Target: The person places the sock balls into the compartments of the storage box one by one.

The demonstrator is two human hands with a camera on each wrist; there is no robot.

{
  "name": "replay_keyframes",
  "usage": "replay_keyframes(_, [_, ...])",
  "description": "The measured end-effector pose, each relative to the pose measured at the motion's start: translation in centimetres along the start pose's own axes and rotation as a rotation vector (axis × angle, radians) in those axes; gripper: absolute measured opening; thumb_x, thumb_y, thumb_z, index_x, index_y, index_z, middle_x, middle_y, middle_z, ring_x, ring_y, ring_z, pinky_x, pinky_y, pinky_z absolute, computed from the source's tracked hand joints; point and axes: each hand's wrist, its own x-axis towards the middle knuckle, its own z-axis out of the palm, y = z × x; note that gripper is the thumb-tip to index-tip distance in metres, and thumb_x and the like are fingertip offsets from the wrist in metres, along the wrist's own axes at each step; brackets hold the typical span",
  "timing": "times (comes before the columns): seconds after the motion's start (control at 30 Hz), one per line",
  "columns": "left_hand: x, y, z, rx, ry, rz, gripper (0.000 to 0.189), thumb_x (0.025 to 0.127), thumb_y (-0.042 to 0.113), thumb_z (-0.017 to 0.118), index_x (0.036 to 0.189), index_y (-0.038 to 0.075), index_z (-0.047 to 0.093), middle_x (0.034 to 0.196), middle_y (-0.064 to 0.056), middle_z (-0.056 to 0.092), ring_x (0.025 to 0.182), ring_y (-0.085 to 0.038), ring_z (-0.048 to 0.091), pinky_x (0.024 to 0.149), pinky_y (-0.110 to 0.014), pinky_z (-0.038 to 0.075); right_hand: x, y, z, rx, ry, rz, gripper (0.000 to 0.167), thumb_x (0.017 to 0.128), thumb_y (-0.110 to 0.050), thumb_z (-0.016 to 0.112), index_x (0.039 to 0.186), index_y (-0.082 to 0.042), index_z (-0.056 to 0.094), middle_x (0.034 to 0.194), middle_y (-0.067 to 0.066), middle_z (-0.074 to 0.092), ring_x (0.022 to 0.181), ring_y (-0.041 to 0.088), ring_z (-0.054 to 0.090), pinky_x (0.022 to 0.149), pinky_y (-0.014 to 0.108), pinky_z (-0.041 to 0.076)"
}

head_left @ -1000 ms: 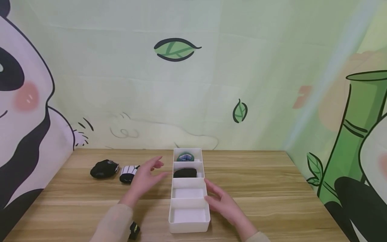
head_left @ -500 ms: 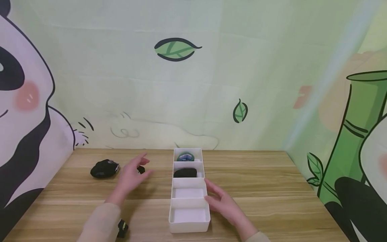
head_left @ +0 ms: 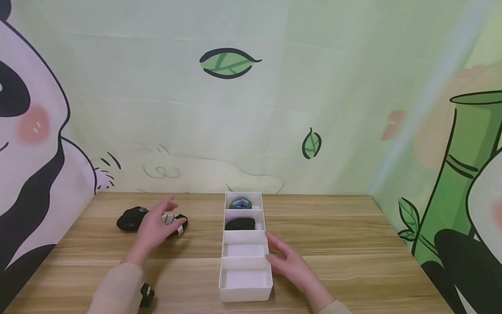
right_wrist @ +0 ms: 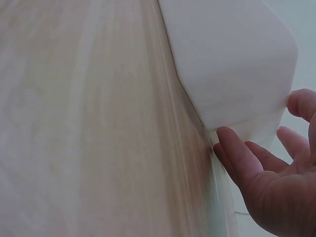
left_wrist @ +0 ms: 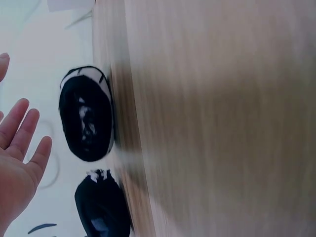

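Black-and-white bundle point(left_wrist: 86, 118) lies toward ten o'clock of a white divided box point(head_left: 245, 295) as a person's left hand point(head_left: 154, 227) hangs near it, spread and holding nothing; the right hand point(head_left: 291, 265) touches the box's three-o'clock side, fingers loose. Pinching the bundle low should keep it rolled.

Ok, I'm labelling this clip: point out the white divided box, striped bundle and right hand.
White divided box point(head_left: 245, 295), head view: front wall.
Striped bundle point(left_wrist: 86, 119), left wrist view: its black face.
Right hand point(head_left: 289, 265), head view: middle of the back.
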Motion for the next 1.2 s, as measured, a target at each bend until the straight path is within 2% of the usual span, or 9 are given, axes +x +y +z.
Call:
replay_keyframes(0.17, [0.1, -0.5, -0.7, 0.031, -0.039, 0.011, 0.082, 0.085, 0.022, 0.080, 0.148, -0.005, 0.036, 0.127, -0.025, 0.060, 0.121, -0.043, 0.051, 0.102, -0.059, 0.038, 0.1, 0.1, 0.0, 0.008, -0.003, -0.003, 0.063, 0.099, -0.009, 0.059, 0.155, -0.007, 0.030, 0.153, 0.029, 0.030, 0.132, 0.044, 0.044, 0.097, 0.045, 0.049])
replay_keyframes(0.5, [-0.1, -1.8, -1.1, 0.024, -0.097, -0.005, 0.090, 0.083, 0.026, 0.082, 0.152, -0.001, 0.031, 0.135, -0.026, 0.055, 0.127, -0.045, 0.047, 0.104, -0.061, 0.035, 0.1, 0.3, -0.1, -0.031, 0.002, -0.009, 0.063, 0.099, -0.012, 0.060, 0.155, -0.008, 0.031, 0.153, 0.030, 0.029, 0.132, 0.046, 0.043, 0.096, 0.045, 0.050])
replay_keyframes(0.73, [-0.3, -2.5, -1.0, 0.023, -0.111, -0.004, 0.093, 0.080, 0.032, 0.084, 0.148, -0.007, 0.035, 0.137, -0.028, 0.053, 0.130, -0.046, 0.043, 0.105, -0.060, 0.034, 0.1, 0.2, -0.1, -0.034, -0.001, -0.012, 0.063, 0.099, -0.013, 0.060, 0.155, -0.008, 0.031, 0.154, 0.029, 0.030, 0.132, 0.045, 0.043, 0.096, 0.045, 0.050])
replay_keyframes(0.93, [-0.3, -3.0, -1.0, 0.039, -0.128, 0.004, 0.094, 0.078, 0.037, 0.084, 0.147, -0.008, 0.037, 0.137, -0.030, 0.051, 0.129, -0.047, 0.043, 0.105, -0.060, 0.034, 0.1, 0.2, -0.1, -0.035, 0.001, -0.011, 0.063, 0.099, -0.013, 0.060, 0.155, -0.008, 0.031, 0.153, 0.030, 0.030, 0.131, 0.045, 0.044, 0.096, 0.045, 0.050])
replay_keyframes(1.2, [-0.3, -3.2, -1.0, 0.014, -0.184, -0.021, 0.097, 0.077, 0.042, 0.084, 0.146, -0.009, 0.038, 0.147, -0.031, 0.040, 0.135, -0.048, 0.035, 0.109, -0.060, 0.030, 0.0, 0.1, -0.1, -0.037, -0.002, -0.010, 0.063, 0.099, -0.013, 0.060, 0.155, -0.009, 0.031, 0.153, 0.029, 0.030, 0.131, 0.045, 0.045, 0.096, 0.045, 0.050])
